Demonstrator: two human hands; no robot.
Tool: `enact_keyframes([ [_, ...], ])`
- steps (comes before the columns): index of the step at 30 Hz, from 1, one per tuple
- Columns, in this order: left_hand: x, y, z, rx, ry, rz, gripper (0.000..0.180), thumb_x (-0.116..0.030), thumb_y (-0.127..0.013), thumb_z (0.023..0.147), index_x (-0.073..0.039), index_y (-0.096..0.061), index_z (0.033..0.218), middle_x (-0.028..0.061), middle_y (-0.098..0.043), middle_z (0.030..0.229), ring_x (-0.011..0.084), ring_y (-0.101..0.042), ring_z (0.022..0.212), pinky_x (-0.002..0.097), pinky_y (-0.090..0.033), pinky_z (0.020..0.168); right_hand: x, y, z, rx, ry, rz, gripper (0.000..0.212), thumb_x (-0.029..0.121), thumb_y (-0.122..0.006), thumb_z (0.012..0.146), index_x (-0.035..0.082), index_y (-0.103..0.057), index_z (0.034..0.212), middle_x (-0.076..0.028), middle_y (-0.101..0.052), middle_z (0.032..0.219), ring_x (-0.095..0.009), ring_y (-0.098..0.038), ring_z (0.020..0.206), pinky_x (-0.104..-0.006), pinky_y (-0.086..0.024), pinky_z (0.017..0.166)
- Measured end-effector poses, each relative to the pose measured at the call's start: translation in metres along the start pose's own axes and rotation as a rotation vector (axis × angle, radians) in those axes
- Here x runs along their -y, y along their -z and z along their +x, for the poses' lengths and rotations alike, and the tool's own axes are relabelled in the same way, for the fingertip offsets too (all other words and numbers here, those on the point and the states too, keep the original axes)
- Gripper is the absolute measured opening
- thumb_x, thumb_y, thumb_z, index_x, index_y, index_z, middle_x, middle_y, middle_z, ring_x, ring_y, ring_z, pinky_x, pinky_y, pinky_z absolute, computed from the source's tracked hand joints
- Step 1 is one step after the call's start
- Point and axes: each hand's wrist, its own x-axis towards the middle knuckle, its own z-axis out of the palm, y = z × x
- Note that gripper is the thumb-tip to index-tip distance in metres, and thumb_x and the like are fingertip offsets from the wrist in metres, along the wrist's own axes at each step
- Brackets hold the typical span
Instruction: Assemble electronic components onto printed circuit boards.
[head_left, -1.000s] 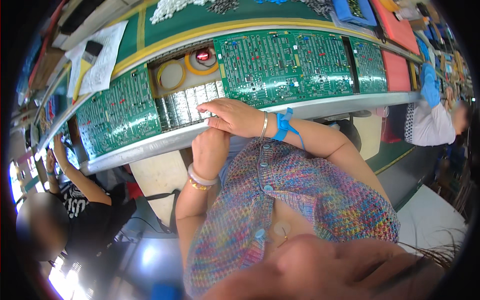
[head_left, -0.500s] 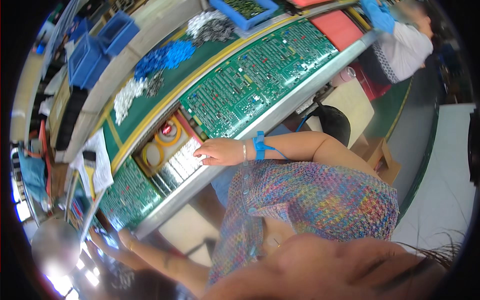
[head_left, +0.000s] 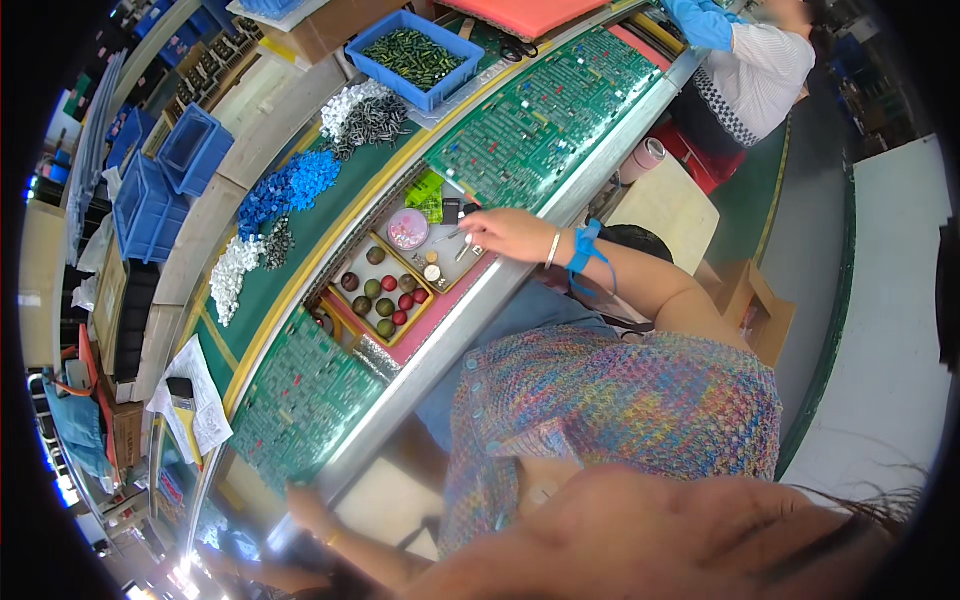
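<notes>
My right hand (head_left: 512, 236), with a blue strap at the wrist, reaches over a shallow compartment. Its fingers are bent and close together at thin silver tools (head_left: 463, 249); whether they grip one is not plain. Beside it stand a round pink-lidded container (head_left: 408, 229), a green packet (head_left: 427, 194) and a yellow-edged tray (head_left: 411, 317) of red and brownish-green round fruits. My left hand (head_left: 305, 505), low at the left and blurred, is at the near corner of a green circuit board (head_left: 300, 400); its fingers are unclear. Another populated green circuit board (head_left: 545, 115) lies right of the compartment.
A metal rail (head_left: 440, 365) runs along the near side. Beyond the boards lie piles of blue parts (head_left: 290, 190), white parts (head_left: 235, 280) and a blue bin (head_left: 420, 65) of green parts. Blue bins (head_left: 150, 215) stand left. A co-worker (head_left: 750, 75) sits at the far right.
My right hand has left the shiny silver surface and moved right. Both circuit boards have shifted right along the line; the fruit tray and tools are now uncovered. The view has turned too.
</notes>
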Motion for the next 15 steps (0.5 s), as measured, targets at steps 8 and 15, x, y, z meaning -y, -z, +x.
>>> enact_keyframes([
  [8,-0.133,0.087,-0.074,0.062,-0.317,-0.237,0.043,-0.013,-0.049,0.085,-0.008,-0.056,0.127,0.023,-0.061,0.072,0.0368,-0.06,0.061,0.0471,-0.043,0.055,-0.029,0.031,0.004,-0.094,-0.128,-0.196,0.026,0.026,-0.057,0.089,0.008,-0.059,0.107,-0.011,-0.067,0.089,-0.032,-0.062,0.084,-0.0408,-0.048,0.072],
  [15,-0.228,0.132,-0.088,0.963,-0.457,-1.501,0.053,-0.01,-0.05,0.093,-0.001,-0.033,0.143,-0.0065,-0.04,0.068,0.0044,-0.033,0.06,0.0188,-0.029,0.054,0.098,-0.017,-0.007,0.111,0.219,0.351,0.019,0.011,-0.064,0.084,0.006,-0.065,0.103,-0.008,-0.064,0.093,-0.026,-0.06,0.085,-0.0349,-0.047,0.078],
])
